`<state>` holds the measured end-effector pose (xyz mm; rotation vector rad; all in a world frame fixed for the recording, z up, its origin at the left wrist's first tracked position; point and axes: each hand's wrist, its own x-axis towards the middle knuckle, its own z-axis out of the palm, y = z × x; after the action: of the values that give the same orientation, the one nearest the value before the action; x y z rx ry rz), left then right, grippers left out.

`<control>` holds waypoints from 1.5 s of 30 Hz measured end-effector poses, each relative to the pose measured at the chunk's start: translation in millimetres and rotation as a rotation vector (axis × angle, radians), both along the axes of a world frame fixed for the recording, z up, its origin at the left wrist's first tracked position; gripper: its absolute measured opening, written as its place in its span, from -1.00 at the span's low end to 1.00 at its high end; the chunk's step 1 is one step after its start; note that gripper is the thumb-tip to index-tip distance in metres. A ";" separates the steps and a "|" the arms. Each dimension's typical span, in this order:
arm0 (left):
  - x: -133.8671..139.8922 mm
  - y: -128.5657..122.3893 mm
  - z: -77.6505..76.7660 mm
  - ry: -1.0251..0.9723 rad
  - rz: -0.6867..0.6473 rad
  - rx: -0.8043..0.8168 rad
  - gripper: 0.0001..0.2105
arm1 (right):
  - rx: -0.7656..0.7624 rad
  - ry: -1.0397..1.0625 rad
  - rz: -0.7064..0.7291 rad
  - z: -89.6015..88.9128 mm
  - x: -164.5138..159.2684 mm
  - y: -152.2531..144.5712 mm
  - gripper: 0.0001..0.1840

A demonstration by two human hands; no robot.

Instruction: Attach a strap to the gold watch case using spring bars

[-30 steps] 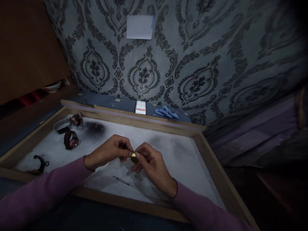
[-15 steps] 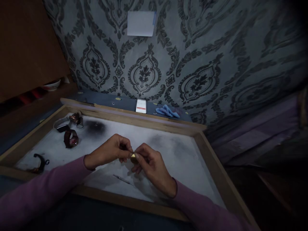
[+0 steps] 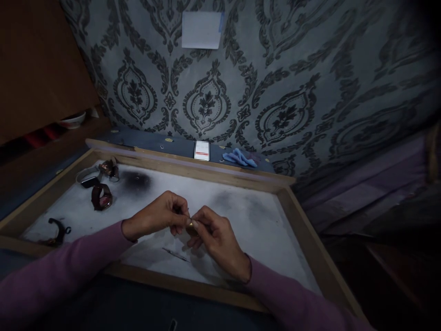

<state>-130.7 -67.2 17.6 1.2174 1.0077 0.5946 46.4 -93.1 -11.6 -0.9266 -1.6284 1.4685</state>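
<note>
Over the middle of the tray, my left hand [image 3: 169, 214] and my right hand [image 3: 214, 231] meet fingertip to fingertip. Pinched between them is a small gold-coloured watch case [image 3: 191, 229], mostly covered by the fingers. My right fingers and thumb hold it from the right, while my left thumb and forefinger grip its upper left edge. Below the hands, a thin metal watch tool [image 3: 175, 254] lies on the tray's white floor. The wooden tray [image 3: 193, 286] surrounds the work on all sides.
At the tray's left lie a dark-strapped watch [image 3: 101, 197], a square-faced watch [image 3: 90, 181], a brownish watch [image 3: 109, 169] and a black-strapped watch [image 3: 59, 232]. Behind the rim are a phone [image 3: 201, 151] and a blue cloth [image 3: 240, 157]. A patterned wall [image 3: 206, 105] rises behind.
The watch case has tilted slightly, so its gold face shines less. Both hands keep their grip in nearly the same place. The view has shifted very slightly.
</note>
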 end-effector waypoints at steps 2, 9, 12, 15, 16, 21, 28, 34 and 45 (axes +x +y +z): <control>-0.3 -0.1 0.0 -0.004 -0.002 0.006 -0.81 | -0.004 0.002 -0.007 -0.6 -0.4 0.6 -0.77; -5.0 -0.1 2.4 -0.036 -0.038 0.016 -0.84 | -0.046 0.031 -0.008 -1.4 -0.3 3.4 -0.77; -7.4 0.4 2.7 -0.055 -0.046 0.006 -0.85 | -0.062 0.043 -0.001 0.1 0.0 3.9 -0.76; -9.0 1.3 1.2 -0.058 -0.051 0.013 -0.86 | -0.073 0.042 -0.006 2.1 -0.2 4.5 -0.73; -9.4 1.6 0.7 -0.055 -0.053 0.020 -0.86 | -0.076 0.045 -0.007 2.7 -0.5 4.8 -0.72; -10.4 2.1 0.0 -0.047 -0.050 0.052 -0.85 | -0.096 0.054 -0.008 3.2 -1.4 5.9 -0.71; -9.4 0.9 2.0 -0.015 -0.068 0.108 -0.85 | -0.092 0.088 -0.013 2.1 -2.0 6.9 -0.71; -6.6 -1.5 4.1 0.030 -0.025 0.242 -0.86 | -0.087 0.109 -0.006 -0.2 -2.6 8.2 -0.70; -5.6 -2.6 1.5 0.028 0.016 0.267 -0.86 | -0.220 0.200 0.044 5.0 -2.6 12.5 -0.62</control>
<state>-136.3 -69.8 19.1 1.4565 0.9844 0.7440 43.8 -80.6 -6.6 -0.8363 -1.3701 1.7382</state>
